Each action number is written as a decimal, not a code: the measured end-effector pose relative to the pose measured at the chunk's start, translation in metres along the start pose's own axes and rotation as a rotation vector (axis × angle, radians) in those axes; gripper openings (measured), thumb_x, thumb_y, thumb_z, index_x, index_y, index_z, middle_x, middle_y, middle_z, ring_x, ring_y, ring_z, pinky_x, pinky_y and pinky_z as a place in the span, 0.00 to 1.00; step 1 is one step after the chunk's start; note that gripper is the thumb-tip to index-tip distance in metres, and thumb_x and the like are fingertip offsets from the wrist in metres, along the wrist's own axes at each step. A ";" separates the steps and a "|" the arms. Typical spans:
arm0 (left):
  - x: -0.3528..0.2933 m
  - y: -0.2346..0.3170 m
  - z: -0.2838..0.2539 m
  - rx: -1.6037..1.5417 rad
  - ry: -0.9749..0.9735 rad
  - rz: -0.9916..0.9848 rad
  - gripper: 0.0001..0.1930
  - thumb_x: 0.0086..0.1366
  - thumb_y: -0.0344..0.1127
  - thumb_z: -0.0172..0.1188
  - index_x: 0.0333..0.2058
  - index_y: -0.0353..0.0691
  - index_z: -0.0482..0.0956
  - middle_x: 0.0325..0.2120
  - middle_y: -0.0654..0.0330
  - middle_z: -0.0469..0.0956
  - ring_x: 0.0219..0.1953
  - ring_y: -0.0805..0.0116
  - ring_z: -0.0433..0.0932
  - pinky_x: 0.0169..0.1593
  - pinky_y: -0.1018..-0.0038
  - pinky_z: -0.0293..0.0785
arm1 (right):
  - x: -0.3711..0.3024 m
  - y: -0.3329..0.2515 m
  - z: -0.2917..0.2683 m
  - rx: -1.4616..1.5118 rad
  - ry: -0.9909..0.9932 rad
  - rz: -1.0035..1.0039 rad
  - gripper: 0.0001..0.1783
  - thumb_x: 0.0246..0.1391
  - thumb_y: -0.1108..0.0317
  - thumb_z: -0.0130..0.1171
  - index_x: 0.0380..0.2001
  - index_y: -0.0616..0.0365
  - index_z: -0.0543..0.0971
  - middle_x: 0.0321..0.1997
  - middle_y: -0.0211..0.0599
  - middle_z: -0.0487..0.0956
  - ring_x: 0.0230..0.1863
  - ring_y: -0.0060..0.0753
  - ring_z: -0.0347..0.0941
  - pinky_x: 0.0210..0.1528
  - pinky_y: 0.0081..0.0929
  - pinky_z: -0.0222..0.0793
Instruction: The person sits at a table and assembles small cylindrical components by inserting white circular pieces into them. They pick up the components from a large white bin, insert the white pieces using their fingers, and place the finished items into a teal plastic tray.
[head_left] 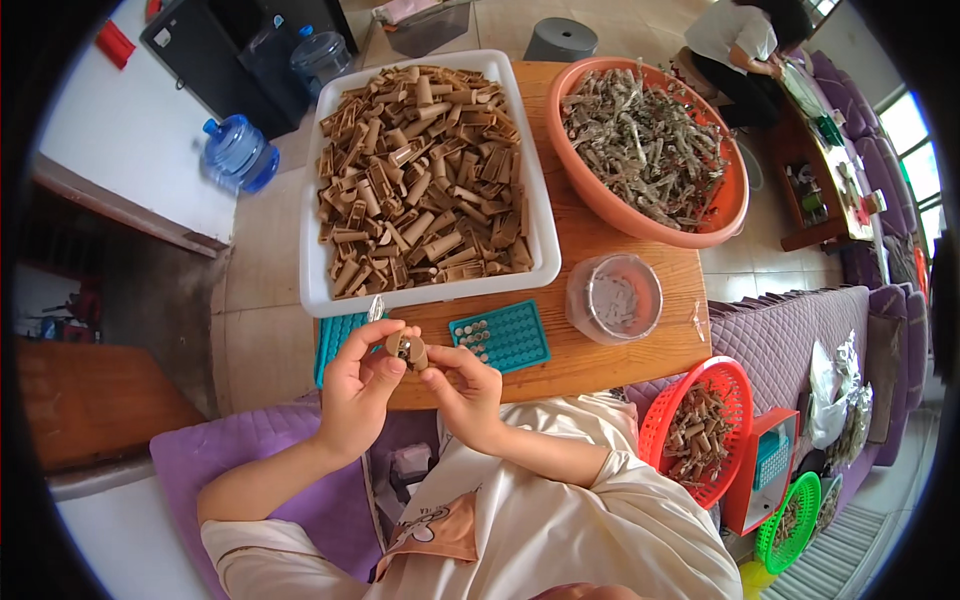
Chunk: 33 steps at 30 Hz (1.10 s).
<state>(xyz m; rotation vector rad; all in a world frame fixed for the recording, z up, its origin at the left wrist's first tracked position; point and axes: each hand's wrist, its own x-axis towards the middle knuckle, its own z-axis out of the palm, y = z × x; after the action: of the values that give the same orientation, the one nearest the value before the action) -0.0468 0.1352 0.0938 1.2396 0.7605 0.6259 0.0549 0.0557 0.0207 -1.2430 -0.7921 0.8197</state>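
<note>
Over the table's near edge, my left hand and my right hand pinch a small brown plastic casing between thumbs and fingers. Something shiny shows inside it, too small to name. A clear, silvery piece sticks up by my left fingertips; whether they hold it, I cannot tell. To the right of my hands lies a teal grid tray with several small round silvery discs in its left cells. Another teal tray is partly hidden behind my left hand. Beyond stands a white tray heaped with brown casings.
An orange basin of clear wired pieces overhangs the wooden table. A clear tub holds small white pieces. Right of me are a red basket, red box and green basket. A person sits far right.
</note>
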 end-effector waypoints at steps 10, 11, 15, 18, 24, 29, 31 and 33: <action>-0.002 -0.009 0.001 0.060 -0.045 0.022 0.15 0.59 0.29 0.51 0.45 0.35 0.65 0.43 0.59 0.69 0.43 0.75 0.69 0.49 0.79 0.63 | 0.002 -0.009 0.005 -0.034 0.102 -0.007 0.11 0.41 0.76 0.59 0.32 0.63 0.75 0.25 0.36 0.75 0.23 0.23 0.69 0.27 0.17 0.65; -0.002 -0.010 0.001 0.058 -0.041 0.019 0.15 0.59 0.29 0.51 0.45 0.35 0.65 0.43 0.59 0.69 0.43 0.75 0.69 0.49 0.79 0.63 | 0.002 -0.008 0.005 -0.040 0.102 -0.003 0.11 0.41 0.76 0.59 0.32 0.63 0.75 0.25 0.36 0.74 0.23 0.23 0.68 0.27 0.17 0.65; -0.001 -0.008 0.003 0.066 -0.037 0.012 0.14 0.59 0.29 0.51 0.45 0.35 0.65 0.42 0.60 0.69 0.42 0.75 0.69 0.47 0.80 0.64 | 0.002 -0.006 0.005 -0.061 0.106 -0.012 0.11 0.41 0.76 0.59 0.32 0.62 0.75 0.22 0.35 0.74 0.21 0.22 0.67 0.25 0.17 0.64; -0.001 -0.009 0.003 0.099 -0.030 0.018 0.14 0.59 0.30 0.51 0.44 0.35 0.66 0.41 0.60 0.70 0.42 0.75 0.69 0.47 0.80 0.65 | 0.002 -0.007 0.004 -0.079 0.109 -0.013 0.11 0.40 0.76 0.60 0.32 0.62 0.75 0.21 0.34 0.73 0.20 0.22 0.66 0.23 0.17 0.63; -0.001 -0.007 0.003 0.151 -0.021 0.010 0.15 0.59 0.31 0.51 0.44 0.35 0.66 0.40 0.59 0.71 0.41 0.75 0.70 0.46 0.79 0.65 | 0.003 -0.011 0.002 -0.163 0.088 -0.052 0.12 0.39 0.76 0.61 0.31 0.62 0.75 0.22 0.35 0.73 0.19 0.23 0.65 0.22 0.17 0.62; -0.003 -0.008 0.000 0.149 -0.054 -0.032 0.17 0.59 0.35 0.51 0.45 0.34 0.64 0.44 0.53 0.70 0.45 0.70 0.69 0.49 0.76 0.64 | 0.010 -0.023 -0.004 -0.310 0.018 -0.165 0.15 0.36 0.75 0.62 0.32 0.61 0.75 0.23 0.34 0.74 0.20 0.26 0.65 0.21 0.19 0.62; -0.003 -0.009 0.000 0.149 -0.064 -0.018 0.17 0.59 0.35 0.52 0.45 0.33 0.64 0.44 0.53 0.69 0.46 0.70 0.69 0.49 0.76 0.64 | 0.010 -0.025 -0.005 -0.337 0.017 -0.218 0.15 0.35 0.75 0.63 0.32 0.61 0.75 0.23 0.34 0.74 0.20 0.28 0.66 0.21 0.19 0.62; -0.004 -0.007 0.001 0.156 -0.072 0.006 0.18 0.59 0.35 0.52 0.45 0.33 0.64 0.44 0.52 0.69 0.46 0.70 0.68 0.49 0.76 0.64 | 0.012 -0.030 -0.006 -0.368 -0.025 -0.220 0.16 0.34 0.76 0.62 0.32 0.61 0.75 0.24 0.34 0.74 0.20 0.29 0.66 0.20 0.20 0.62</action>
<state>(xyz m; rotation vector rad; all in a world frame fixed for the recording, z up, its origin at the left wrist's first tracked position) -0.0489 0.1298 0.0878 1.4003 0.7565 0.5320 0.0695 0.0595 0.0500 -1.4383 -1.1140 0.5242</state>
